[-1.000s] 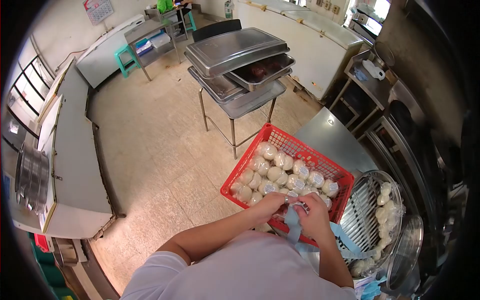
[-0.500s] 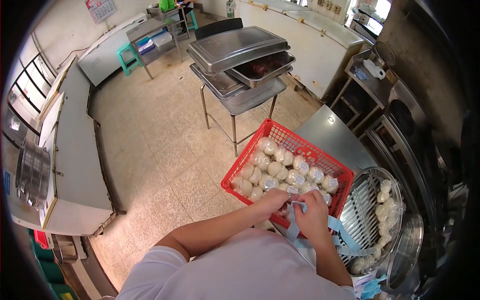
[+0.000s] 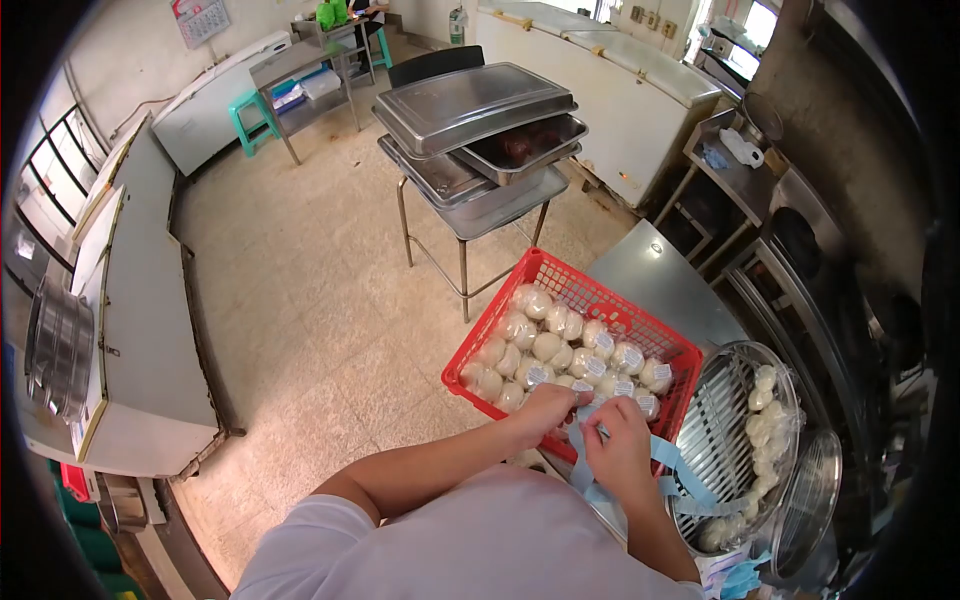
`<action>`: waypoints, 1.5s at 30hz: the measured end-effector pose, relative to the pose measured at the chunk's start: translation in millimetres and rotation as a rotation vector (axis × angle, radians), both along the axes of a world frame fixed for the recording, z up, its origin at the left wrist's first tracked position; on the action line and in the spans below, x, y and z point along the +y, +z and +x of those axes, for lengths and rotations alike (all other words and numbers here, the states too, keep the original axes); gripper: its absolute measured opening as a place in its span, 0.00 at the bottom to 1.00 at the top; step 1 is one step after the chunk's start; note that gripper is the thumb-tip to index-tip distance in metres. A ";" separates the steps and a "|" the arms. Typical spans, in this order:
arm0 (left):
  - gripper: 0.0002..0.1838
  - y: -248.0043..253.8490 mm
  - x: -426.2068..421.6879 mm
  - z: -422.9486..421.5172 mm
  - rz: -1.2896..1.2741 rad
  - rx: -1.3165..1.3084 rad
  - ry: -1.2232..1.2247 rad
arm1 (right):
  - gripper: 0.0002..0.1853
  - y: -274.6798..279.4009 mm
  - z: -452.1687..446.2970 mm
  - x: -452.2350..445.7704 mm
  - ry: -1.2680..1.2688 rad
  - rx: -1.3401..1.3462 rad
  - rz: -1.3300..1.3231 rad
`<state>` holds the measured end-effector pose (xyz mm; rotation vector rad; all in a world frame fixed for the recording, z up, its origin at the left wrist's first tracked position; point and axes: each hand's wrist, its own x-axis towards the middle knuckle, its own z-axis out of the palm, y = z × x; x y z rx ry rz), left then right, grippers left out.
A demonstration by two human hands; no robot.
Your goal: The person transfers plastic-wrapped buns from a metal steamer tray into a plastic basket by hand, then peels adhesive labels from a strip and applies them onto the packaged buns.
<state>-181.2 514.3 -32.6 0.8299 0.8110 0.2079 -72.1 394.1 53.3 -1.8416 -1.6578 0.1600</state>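
Note:
My left hand (image 3: pixel 547 410) is closed over the near side of a red basket (image 3: pixel 572 262), its fingertips pinching something small that I cannot make out. Close beside it, my right hand (image 3: pixel 617 447) is closed on a light blue strip (image 3: pixel 690 476), which trails down and to the right over a round slatted steamer tray (image 3: pixel 712 440). White round buns (image 3: pixel 547 347) in clear wrapping, several with printed labels, fill the basket. More wrapped buns (image 3: pixel 762 430) lie along the right side of the steamer tray.
Stacked metal trays (image 3: pixel 475 105) stand on a stool ahead. A metal table (image 3: pixel 650 262) lies behind the basket. Freezers (image 3: pixel 630 110) line the back. Steel steamers (image 3: pixel 58 350) sit at the left, and a clear round lid (image 3: pixel 808 505) leans at the right.
Both hands stay near the basket's near edge. My right fingers have shifted slightly down and right, and the blue strip has moved with them. The whole view has tilted a little.

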 end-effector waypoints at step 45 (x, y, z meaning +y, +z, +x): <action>0.12 4.8 -2.8 -21.7 0.363 -0.056 -0.259 | 0.14 -2.3 54.8 59.5 -0.170 0.361 -0.299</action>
